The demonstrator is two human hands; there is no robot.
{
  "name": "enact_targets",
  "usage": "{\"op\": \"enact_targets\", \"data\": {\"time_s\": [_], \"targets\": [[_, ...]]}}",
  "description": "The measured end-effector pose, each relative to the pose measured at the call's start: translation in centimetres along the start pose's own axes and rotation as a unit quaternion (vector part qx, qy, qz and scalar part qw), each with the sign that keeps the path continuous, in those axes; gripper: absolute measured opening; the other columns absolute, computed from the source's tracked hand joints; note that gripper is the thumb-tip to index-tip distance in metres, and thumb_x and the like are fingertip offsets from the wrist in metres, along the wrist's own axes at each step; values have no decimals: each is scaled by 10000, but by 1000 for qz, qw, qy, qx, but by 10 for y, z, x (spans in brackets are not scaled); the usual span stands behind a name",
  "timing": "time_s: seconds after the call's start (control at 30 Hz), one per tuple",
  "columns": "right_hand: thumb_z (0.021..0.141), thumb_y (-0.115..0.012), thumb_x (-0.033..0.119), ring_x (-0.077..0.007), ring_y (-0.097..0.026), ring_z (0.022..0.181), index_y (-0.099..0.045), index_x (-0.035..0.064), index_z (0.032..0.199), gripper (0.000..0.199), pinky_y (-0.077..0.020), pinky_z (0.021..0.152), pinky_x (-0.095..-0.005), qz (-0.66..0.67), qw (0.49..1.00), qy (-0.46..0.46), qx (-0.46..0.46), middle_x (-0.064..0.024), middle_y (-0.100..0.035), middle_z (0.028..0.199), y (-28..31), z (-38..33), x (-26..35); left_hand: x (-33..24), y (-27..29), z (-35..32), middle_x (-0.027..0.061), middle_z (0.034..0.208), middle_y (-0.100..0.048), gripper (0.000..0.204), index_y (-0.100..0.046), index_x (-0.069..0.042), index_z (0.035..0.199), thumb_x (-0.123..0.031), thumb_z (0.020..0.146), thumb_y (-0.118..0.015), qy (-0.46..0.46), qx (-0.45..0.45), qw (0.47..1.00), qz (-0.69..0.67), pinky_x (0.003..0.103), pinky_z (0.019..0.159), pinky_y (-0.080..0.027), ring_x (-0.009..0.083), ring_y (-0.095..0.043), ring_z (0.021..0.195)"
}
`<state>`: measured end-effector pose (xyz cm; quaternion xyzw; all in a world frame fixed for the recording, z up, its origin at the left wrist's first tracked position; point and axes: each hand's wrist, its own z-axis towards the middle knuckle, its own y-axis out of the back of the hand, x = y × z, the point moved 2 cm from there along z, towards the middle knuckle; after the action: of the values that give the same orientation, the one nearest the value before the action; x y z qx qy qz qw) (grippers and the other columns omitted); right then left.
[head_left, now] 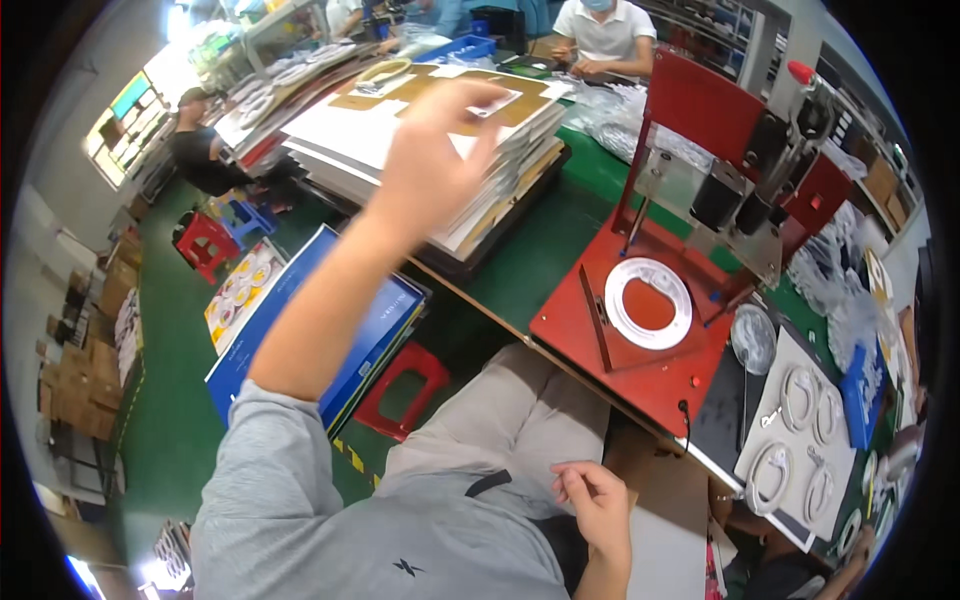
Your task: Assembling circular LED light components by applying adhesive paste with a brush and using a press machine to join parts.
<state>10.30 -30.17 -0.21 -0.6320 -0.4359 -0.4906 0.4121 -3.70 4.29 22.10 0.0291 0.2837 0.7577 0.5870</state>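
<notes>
My left hand [435, 160] is raised over a tall stack of flat white and brown sheets [345, 135]. Its fingers are curved, with a gap between thumb and forefinger, and are slightly blurred; no held thing is plain. Low by my lap, my right hand [600, 505] has its fingers curled in, and nothing shows in it. To the right stands a red hand press [650, 385] with a red-knobbed lever [800, 72]. A white ring-shaped part [680, 300] lies flat on its base, apart from both hands.
Right of the press, a pale board [790, 440] bears several white ring parts, near a blue bin [865, 400]. Left are a blue box [265, 345] and a red stool [405, 390]. A masked person [605, 35] sits across the green table, beside clear plastic bags [610, 125].
</notes>
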Motion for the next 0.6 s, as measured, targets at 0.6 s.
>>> {"op": "enact_targets", "data": {"time_s": [0.6], "targets": [[1013, -715, 157, -101, -608, 703, -702, 62, 1253, 258, -500, 649, -274, -95, 978, 18, 184, -53, -697, 874, -59, 107, 63, 411, 58, 60, 325, 1403, -612, 649, -618, -198, 1467, -639, 1021, -451, 269, 131, 873, 386, 522, 1156, -421, 484, -566, 1340]]}}
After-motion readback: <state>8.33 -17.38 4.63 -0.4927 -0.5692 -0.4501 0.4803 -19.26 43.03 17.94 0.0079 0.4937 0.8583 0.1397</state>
